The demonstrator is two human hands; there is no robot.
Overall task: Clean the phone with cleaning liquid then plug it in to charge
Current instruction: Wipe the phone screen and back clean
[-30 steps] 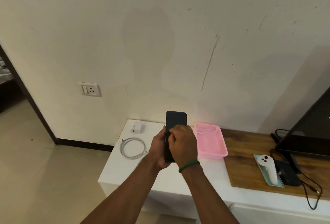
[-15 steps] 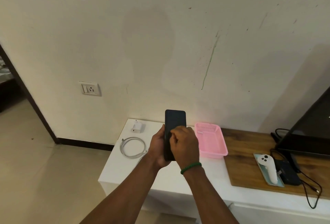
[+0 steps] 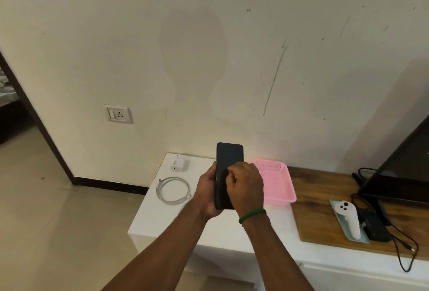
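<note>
Above a cabinet (image 3: 162, 216), the phone (image 3: 229, 156) is gripped upright by the left hand (image 3: 207, 188), the right hand (image 3: 247, 186) clenched against it.

Left hand (image 3: 207, 189) holds the upright phone (image 3: 229, 156); curled right hand (image 3: 246, 187) touches its face.

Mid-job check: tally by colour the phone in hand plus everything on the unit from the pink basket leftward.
White: 2, charger adapter and coiled cable
Pink: 1, basket
Black: 1, phone, gripped by the left hand
Total: 4
</note>
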